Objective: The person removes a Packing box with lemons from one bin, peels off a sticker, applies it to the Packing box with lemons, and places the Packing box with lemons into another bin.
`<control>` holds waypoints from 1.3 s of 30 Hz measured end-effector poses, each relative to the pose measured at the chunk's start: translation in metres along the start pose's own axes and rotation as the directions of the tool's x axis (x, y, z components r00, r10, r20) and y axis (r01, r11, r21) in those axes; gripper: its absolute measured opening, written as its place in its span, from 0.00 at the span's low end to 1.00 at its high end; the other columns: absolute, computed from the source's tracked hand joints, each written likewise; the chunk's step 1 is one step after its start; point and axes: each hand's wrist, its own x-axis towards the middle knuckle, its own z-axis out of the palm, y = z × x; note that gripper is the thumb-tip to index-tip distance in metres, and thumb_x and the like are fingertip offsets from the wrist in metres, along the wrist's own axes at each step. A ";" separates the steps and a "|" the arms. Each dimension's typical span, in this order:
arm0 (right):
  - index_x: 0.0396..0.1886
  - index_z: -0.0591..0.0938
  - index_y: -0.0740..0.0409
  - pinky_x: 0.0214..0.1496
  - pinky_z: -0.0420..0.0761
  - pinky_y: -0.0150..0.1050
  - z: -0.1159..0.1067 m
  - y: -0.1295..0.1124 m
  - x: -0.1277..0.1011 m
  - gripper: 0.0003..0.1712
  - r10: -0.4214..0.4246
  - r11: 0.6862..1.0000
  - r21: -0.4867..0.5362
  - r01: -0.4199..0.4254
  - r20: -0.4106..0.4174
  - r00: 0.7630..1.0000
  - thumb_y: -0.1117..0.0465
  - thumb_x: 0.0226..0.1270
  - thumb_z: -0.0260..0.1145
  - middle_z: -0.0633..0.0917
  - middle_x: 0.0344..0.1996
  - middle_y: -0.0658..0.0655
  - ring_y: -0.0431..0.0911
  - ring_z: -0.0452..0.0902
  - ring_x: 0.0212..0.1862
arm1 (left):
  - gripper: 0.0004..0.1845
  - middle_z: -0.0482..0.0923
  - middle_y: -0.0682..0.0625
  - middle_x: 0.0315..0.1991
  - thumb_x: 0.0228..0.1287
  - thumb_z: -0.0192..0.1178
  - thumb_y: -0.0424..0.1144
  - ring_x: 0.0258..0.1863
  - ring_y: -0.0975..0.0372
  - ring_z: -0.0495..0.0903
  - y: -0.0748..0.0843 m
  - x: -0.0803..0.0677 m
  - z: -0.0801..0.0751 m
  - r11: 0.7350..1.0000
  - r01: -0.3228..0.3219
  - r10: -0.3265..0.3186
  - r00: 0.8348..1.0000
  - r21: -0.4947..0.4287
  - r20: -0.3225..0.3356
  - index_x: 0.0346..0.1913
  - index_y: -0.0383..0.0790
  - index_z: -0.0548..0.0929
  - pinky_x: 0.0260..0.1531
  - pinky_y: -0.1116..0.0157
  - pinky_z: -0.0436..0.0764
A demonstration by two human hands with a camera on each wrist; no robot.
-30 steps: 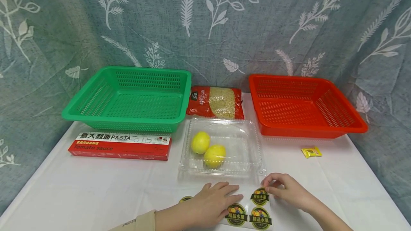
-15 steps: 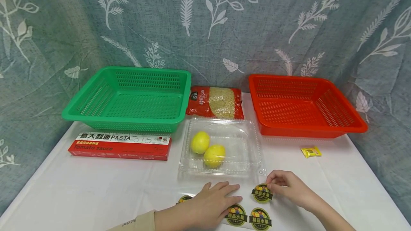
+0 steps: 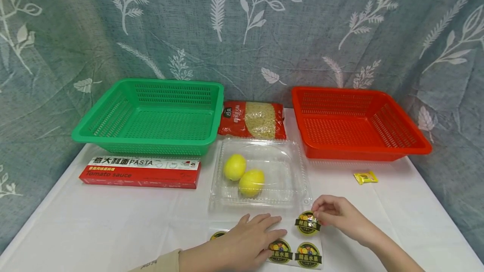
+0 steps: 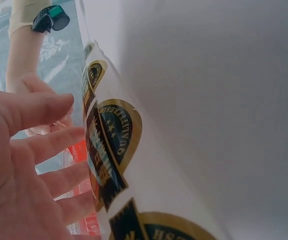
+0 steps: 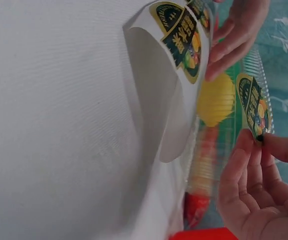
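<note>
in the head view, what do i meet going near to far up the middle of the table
Left hand resting on the sticker sheet → clear plastic container with two yellow fruits inside → red food bag → leaf-patterned curtain.

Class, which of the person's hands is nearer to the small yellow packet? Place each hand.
Right. The right hand, pinching a sticker, is on the near side of the small yellow packet, slightly left; the left hand rests on the sticker sheet, much farther left.
</note>
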 end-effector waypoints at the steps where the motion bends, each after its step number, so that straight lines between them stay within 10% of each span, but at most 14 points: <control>1: 0.37 0.75 0.70 0.32 0.78 0.36 0.000 -0.001 0.000 0.09 -0.008 1.000 0.007 0.008 0.002 1.000 0.66 0.63 0.59 0.79 0.27 0.55 0.40 0.76 0.29 | 0.24 0.62 0.52 0.65 0.63 0.55 0.48 0.63 0.56 0.62 0.000 0.000 0.000 1.000 0.000 0.000 1.000 0.002 -0.008 0.62 0.54 0.70 0.48 0.45 0.71; 14: 0.38 0.75 0.71 0.34 0.78 0.35 0.006 -0.014 0.002 0.10 -0.033 0.999 0.024 0.033 -0.018 0.999 0.66 0.64 0.59 0.79 0.29 0.59 0.40 0.76 0.29 | 0.12 0.77 0.59 0.43 0.60 0.59 0.42 0.42 0.69 0.75 -0.001 0.001 -0.012 0.989 0.030 -0.070 0.960 -0.147 -0.271 0.47 0.47 0.79 0.37 0.71 0.75; 20: 0.38 0.75 0.71 0.35 0.78 0.34 0.009 -0.019 0.004 0.10 -0.030 0.999 0.024 0.031 -0.036 0.999 0.65 0.63 0.60 0.79 0.29 0.59 0.40 0.76 0.29 | 0.07 0.77 0.65 0.31 0.59 0.60 0.40 0.28 0.76 0.74 0.001 0.003 -0.018 0.901 0.092 -0.238 0.922 -0.423 -0.306 0.41 0.47 0.80 0.29 0.77 0.72; 30: 0.38 0.75 0.71 0.35 0.78 0.34 0.017 -0.028 0.011 0.10 -0.079 0.996 0.029 0.080 -0.034 0.996 0.66 0.64 0.59 0.80 0.29 0.60 0.40 0.77 0.30 | 0.04 0.79 0.61 0.30 0.59 0.60 0.37 0.26 0.73 0.74 -0.001 0.008 -0.018 0.697 0.024 -0.337 0.893 -0.717 -0.297 0.37 0.43 0.80 0.29 0.74 0.76; 39: 0.40 0.75 0.70 0.36 0.79 0.34 0.024 -0.037 0.018 0.11 -0.053 0.997 0.052 0.056 -0.044 0.998 0.64 0.63 0.60 0.79 0.32 0.60 0.41 0.76 0.31 | 0.05 0.77 0.56 0.27 0.63 0.57 0.39 0.25 0.69 0.75 -0.003 0.011 -0.019 0.630 -0.001 -0.389 0.865 -0.776 -0.317 0.33 0.41 0.79 0.27 0.71 0.77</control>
